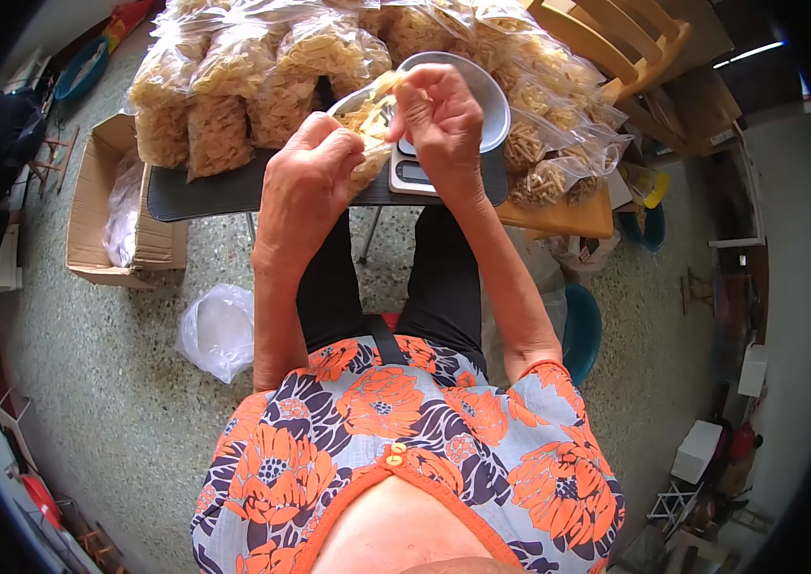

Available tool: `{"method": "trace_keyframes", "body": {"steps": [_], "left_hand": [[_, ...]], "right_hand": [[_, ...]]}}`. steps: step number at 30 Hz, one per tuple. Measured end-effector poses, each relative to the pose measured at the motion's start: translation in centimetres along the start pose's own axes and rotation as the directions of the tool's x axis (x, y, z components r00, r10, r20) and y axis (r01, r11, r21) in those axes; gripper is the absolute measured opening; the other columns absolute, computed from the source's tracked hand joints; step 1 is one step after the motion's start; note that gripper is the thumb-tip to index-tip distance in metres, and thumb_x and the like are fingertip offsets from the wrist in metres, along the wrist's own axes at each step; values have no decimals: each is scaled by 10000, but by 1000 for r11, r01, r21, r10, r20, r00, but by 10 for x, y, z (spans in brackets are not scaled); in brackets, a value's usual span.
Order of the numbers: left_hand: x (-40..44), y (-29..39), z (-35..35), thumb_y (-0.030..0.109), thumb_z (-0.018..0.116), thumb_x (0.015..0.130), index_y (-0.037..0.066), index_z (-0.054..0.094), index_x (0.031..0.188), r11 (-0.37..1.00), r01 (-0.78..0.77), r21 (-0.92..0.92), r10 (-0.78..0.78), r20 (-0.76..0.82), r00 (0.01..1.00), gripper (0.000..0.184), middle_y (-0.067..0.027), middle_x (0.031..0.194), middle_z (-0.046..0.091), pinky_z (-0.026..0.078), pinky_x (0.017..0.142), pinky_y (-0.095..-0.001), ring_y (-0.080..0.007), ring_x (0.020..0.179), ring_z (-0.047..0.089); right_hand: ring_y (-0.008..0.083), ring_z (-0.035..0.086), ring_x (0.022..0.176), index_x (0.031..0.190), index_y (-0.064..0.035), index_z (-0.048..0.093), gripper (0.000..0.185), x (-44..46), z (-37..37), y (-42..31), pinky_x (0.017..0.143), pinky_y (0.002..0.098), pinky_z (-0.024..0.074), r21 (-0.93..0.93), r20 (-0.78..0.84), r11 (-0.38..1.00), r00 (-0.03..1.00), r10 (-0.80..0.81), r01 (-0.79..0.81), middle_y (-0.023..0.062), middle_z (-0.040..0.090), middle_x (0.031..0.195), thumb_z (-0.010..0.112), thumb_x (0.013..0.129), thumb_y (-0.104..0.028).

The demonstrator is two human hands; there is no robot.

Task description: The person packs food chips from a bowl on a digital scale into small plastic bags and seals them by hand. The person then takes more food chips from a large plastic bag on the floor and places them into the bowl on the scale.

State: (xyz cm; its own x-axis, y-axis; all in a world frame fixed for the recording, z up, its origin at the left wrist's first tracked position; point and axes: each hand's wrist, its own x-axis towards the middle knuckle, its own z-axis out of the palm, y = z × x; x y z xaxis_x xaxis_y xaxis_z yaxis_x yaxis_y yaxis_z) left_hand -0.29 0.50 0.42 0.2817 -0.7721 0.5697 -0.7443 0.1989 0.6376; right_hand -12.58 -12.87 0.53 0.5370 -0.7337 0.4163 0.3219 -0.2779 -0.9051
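Dark tabletop (224, 196) beneath a clear bag (363, 176) of thin, yellowish flakes (363, 120), pinched in both hands (315, 165) (442, 124).

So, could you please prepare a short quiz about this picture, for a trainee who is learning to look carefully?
1. Which thing shows its display beside the round bowl?
A) a kettle
B) a scale
C) a wall clock

2. True or false: the cardboard box stands on top of the table.

3. Fill in one word: the left hand pinches a clear plastic ____ with pale flakes inside.

Key:
1. B
2. False; the cardboard box stands on the floor.
3. bag
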Motion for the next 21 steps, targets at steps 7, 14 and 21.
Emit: {"method": "trace_keyframes", "body": {"steps": [7, 14, 21], "left_hand": [[0, -4, -2, -28, 732, 875, 14, 693, 958, 1000, -2, 17, 2, -11, 1000, 101, -122, 921, 628, 531, 711, -381, -295, 800, 662], [1, -2, -2, -21, 729, 852, 17, 672, 929, 1000, -5, 23, 6, -18, 1000, 103, -125, 922, 632, 528, 711, -412, -320, 810, 662], [1, -11, 0, -58, 728, 865, 6, 686, 937, 1000, 8, 28, -7, -41, 999, 105, -98, 898, 626, 529, 713, -353, -237, 799, 660]], "right_hand": [[79, 560, 594, 927, -50, 730, 118, 1, -13, -1, 543, 257, 466, -537, 100, 801, 963, -252, 266, 51, 660, 896, 818, 851, -74], [160, 602, 664, 1016, -57, 734, 146, 5, -21, -8, 598, 304, 485, -701, 192, 571, 884, -427, 427, 75, 699, 971, 724, 888, 13], [221, 681, 747, 1040, -66, 716, 155, 13, -98, -9, 669, 338, 541, -787, -180, 616, 962, -203, -18, 108, 712, 1001, 730, 886, -53]]}}
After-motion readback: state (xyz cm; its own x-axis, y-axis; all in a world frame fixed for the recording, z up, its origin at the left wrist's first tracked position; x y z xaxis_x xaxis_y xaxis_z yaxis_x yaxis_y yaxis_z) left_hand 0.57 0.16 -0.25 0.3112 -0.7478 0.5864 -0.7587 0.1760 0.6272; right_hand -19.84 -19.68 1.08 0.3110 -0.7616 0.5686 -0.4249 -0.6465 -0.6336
